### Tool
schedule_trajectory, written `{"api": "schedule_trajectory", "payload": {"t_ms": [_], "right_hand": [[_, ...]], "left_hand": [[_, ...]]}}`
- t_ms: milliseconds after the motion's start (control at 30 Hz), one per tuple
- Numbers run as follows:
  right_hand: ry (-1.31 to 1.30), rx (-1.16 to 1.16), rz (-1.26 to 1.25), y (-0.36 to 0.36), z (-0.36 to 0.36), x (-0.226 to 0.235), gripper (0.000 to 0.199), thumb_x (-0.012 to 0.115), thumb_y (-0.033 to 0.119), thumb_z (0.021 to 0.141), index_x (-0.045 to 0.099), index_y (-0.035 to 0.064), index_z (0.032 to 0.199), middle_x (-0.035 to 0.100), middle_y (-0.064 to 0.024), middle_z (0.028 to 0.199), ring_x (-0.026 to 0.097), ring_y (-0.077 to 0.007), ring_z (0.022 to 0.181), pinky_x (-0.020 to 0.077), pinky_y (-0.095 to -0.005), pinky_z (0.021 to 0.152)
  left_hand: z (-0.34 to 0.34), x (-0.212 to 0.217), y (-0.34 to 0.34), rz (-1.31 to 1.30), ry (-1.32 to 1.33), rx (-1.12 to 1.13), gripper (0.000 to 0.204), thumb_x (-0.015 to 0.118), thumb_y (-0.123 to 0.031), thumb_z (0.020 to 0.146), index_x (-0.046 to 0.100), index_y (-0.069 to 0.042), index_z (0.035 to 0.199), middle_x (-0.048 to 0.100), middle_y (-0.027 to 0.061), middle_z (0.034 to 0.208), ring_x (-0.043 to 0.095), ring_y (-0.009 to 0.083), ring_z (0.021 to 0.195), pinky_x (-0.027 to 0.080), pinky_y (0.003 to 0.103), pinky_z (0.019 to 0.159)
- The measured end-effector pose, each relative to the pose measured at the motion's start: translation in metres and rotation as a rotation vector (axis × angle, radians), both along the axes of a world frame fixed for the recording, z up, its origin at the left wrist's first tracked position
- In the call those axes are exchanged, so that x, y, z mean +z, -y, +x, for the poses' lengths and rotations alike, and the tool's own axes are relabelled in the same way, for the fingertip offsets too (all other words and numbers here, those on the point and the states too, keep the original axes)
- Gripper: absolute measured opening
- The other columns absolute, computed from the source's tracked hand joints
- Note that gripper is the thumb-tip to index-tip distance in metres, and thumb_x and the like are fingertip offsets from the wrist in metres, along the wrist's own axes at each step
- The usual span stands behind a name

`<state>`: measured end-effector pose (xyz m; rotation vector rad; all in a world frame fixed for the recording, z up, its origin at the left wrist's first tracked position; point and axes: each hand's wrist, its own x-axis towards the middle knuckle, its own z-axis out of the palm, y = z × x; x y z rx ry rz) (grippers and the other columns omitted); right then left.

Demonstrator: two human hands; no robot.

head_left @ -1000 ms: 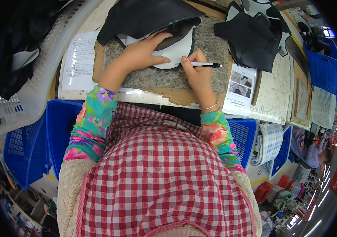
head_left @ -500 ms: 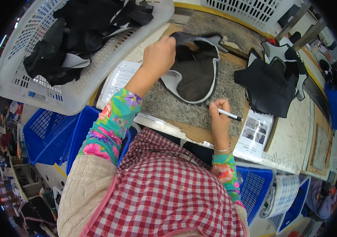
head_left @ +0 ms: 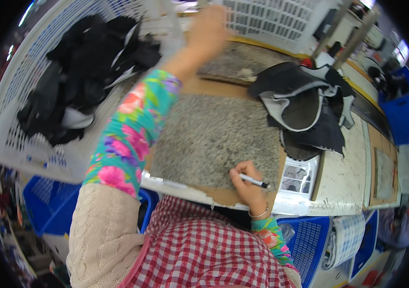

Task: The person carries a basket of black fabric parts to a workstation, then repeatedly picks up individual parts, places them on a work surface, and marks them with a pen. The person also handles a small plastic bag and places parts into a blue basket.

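Note:
My right hand (head_left: 248, 186) rests near the front edge of a speckled grey slab (head_left: 204, 134), its fingers closed round a white marker with a dark end (head_left: 253, 180). Smeared by motion, my left hand (head_left: 208, 32) is stretched out beyond the slab's far side; its fingers cannot be made out. To the right of the slab lies a heap of black cut pieces (head_left: 327, 132). On top of it sits a curved black piece with a pale edge (head_left: 281, 113), touching neither hand.
At the left, a large white perforated basket (head_left: 3, 129) holds a pile of black pieces (head_left: 77, 72). Another white basket (head_left: 271, 24) stands at the back. A printed sheet (head_left: 293, 192) lies partly beneath the heap. Blue crates (head_left: 305, 235) sit below the table edge.
The curved black piece has gone from the slab to the heap at the right. My left hand has let go of it and moved farther away. My right hand still grips the marker.

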<state>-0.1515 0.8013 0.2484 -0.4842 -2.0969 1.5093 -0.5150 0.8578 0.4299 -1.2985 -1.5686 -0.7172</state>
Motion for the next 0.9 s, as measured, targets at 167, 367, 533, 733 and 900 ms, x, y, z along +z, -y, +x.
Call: {"api": "schedule_trajectory", "payload": {"t_ms": [167,367,533,733,900], "right_hand": [[0.019,-0.017,0.139,-0.001,-0.012,0.007,0.022,0.074,0.021,0.092,0.057,0.0065,0.09,0.061,-0.0047,0.066,0.058,-0.0142,0.056,0.0442,-0.0301,0.053],[0.039,0.013,0.086,0.0,-0.015,0.007,0.02,0.073,0.019,0.093,0.057,0.0077,0.092,0.063,-0.0038,0.067,0.057,-0.0113,0.054,0.0439,-0.0286,0.051],[0.017,-0.057,0.002,0.0,-0.012,-0.004,0.019,0.071,0.019,0.095,0.057,0.0065,0.093,0.057,-0.0006,0.071,0.05,-0.0094,0.059,0.043,-0.0272,0.056],[-0.683,-0.369,-0.596,-0.026,-0.018,-0.008,0.01,0.06,0.013,0.102,0.051,0.0088,0.105,0.05,0.0006,0.08,0.044,-0.0081,0.068,0.0388,-0.0243,0.061],[-0.447,-0.266,-0.508,-0.023,0.001,-0.006,0.012,0.063,0.014,0.1,0.055,0.0076,0.105,0.057,-0.0008,0.084,0.049,-0.0077,0.071,0.0409,-0.0226,0.064]], "left_hand": [[-0.202,0.002,0.063,0.025,0.125,0.671,0.044,0.079,-0.025,0.079,0.062,-0.002,0.112,0.067,0.0205,0.106,0.064,0.0423,0.106,0.054,0.049,0.09],[-0.229,-0.004,0.148,-0.208,0.464,0.552,0.037,0.075,-0.027,0.084,0.067,-0.011,0.117,0.072,0.0192,0.11,0.066,0.041,0.108,0.053,0.05,0.09],[-0.108,0.025,0.206,0.193,0.26,0.061,0.024,0.074,-0.011,0.088,0.071,-0.003,0.111,0.073,0.0176,0.102,0.073,0.0321,0.092,0.056,0.033,0.08],[0.07,-0.067,0.21,-0.442,0.005,-0.362,0.023,0.069,-0.001,0.082,0.07,-0.002,0.105,0.071,0.0144,0.107,0.072,0.0339,0.101,0.058,0.039,0.091],[0.115,-0.126,0.22,-1.068,0.499,-0.393,0.058,0.078,-0.038,0.081,0.058,-0.004,0.124,0.05,0.0206,0.134,0.043,0.0402,0.135,0.04,0.047,0.11]]}}
